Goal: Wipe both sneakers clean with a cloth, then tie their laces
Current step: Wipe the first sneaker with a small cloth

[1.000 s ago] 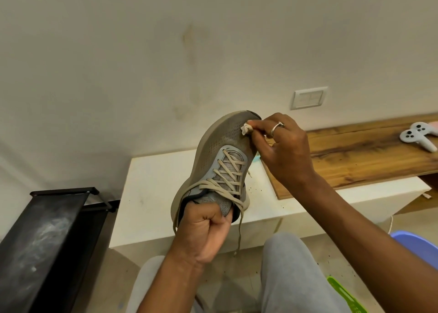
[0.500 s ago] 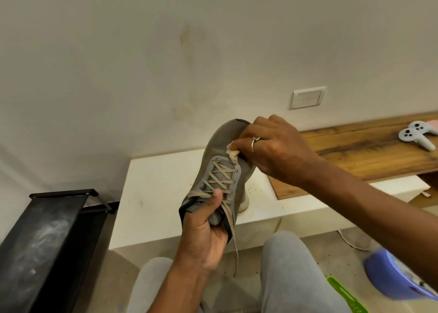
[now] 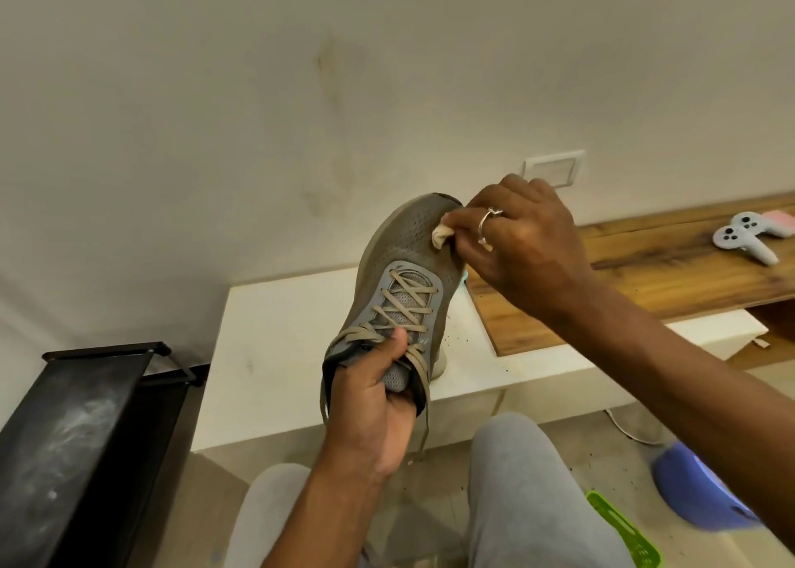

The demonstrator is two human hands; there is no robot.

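While I am watching through the head camera, a black rack (image 3: pixel 77 438) is standing at the far left, just beside the left end of the white bench (image 3: pixel 279 330). The left hand (image 3: pixel 374 399) is gripping the grey-brown sneaker (image 3: pixel 400 266) at its collar, with the thumb lying across the lower laces (image 3: pixel 406 305) and the other fingers curling inside the opening. It is holding the shoe in the air over the bench's front edge, toe tilting up toward the wall. The laces are hanging loose, and their ends are dangling below that hand. At the right side of the toe, the right hand (image 3: pixel 525 249), which is wearing a ring (image 3: pixel 488 219), is pinching a small pale cloth (image 3: pixel 442 237) and pressing it against the upper. The two hands are apart, one at each end of the shoe. Further right, a wooden board (image 3: pixel 645 275) is lying across the bench's right end, and a grey game controller (image 3: pixel 744 242) is resting near the board's far right corner. A blue tub (image 3: pixel 697 490) is sitting on the floor at the lower right.
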